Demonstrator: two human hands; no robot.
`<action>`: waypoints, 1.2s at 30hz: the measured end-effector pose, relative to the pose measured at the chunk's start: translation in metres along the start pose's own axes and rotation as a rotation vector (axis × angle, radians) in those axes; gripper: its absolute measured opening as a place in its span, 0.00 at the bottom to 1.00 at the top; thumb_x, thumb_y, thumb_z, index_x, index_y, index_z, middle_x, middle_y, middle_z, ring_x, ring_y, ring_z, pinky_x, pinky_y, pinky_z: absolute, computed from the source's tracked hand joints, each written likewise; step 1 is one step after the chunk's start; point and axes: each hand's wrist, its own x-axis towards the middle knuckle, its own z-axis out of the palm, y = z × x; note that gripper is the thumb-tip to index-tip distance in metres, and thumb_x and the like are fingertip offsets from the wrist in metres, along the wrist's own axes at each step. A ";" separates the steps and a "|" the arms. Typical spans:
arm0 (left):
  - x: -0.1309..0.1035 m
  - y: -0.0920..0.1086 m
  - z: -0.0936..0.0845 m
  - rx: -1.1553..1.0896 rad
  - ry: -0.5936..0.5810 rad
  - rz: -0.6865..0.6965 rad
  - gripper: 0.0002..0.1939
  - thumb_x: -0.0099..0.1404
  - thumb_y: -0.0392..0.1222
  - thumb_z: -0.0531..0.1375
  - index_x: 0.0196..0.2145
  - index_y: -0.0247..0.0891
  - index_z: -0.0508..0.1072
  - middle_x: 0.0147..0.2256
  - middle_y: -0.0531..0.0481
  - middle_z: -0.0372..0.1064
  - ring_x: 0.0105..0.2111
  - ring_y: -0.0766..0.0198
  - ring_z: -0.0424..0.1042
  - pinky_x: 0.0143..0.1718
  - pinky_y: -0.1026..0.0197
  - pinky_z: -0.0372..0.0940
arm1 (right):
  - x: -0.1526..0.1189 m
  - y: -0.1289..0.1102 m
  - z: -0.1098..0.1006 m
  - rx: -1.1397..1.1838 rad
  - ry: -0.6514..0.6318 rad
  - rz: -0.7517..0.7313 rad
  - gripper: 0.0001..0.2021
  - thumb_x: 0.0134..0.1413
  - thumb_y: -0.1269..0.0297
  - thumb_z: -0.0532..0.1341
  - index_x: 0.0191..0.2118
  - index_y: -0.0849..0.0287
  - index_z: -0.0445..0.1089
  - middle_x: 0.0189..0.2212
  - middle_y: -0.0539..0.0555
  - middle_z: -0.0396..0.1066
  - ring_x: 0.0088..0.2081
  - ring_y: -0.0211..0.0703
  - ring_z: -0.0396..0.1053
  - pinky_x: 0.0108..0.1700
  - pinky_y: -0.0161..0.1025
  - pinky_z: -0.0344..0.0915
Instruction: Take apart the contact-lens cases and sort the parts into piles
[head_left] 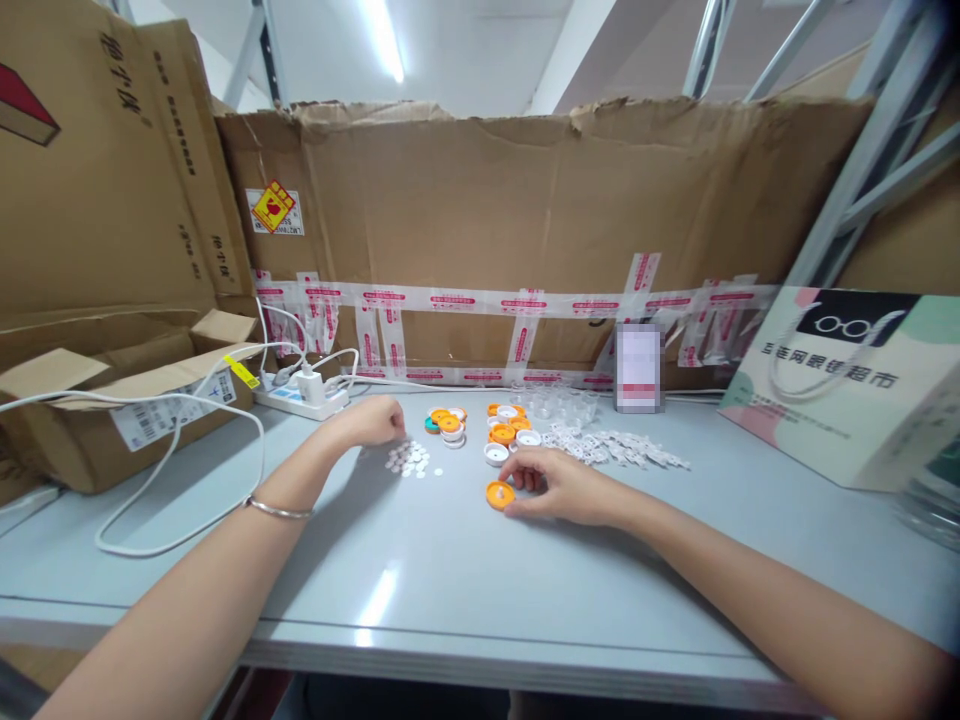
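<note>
My right hand [551, 487] has its thumb and fingers closed on the edge of an orange round cap [500, 494], which has a small pale piece at its centre. Over the left edge of a pile of small white discs [411, 458], my left hand [384, 420] is closed, its fingertips pointing down; what it holds, if anything, is too small to name. Behind my hands lie a group of orange, white and teal caps [448, 421] and a second group of orange and white caps [503, 433]. Small white parts [615, 447] are heaped beyond my right hand.
Clear plastic pieces [559, 405] and an upright phone [638, 368] stand towards the back. On the left are an open cardboard box [112, 400], a white power strip [307, 398] and loose cables. A paper bag [840, 390] stands on the right of the table [420, 580].
</note>
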 end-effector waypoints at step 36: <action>-0.018 0.080 0.054 0.545 0.377 0.983 0.11 0.65 0.37 0.50 0.27 0.34 0.67 0.26 0.50 0.67 0.28 0.65 0.63 0.34 0.59 0.51 | 0.009 0.002 0.007 0.111 -0.018 -0.049 0.12 0.43 0.57 0.63 0.32 0.61 0.69 0.23 0.48 0.62 0.27 0.34 0.58 0.28 0.31 0.55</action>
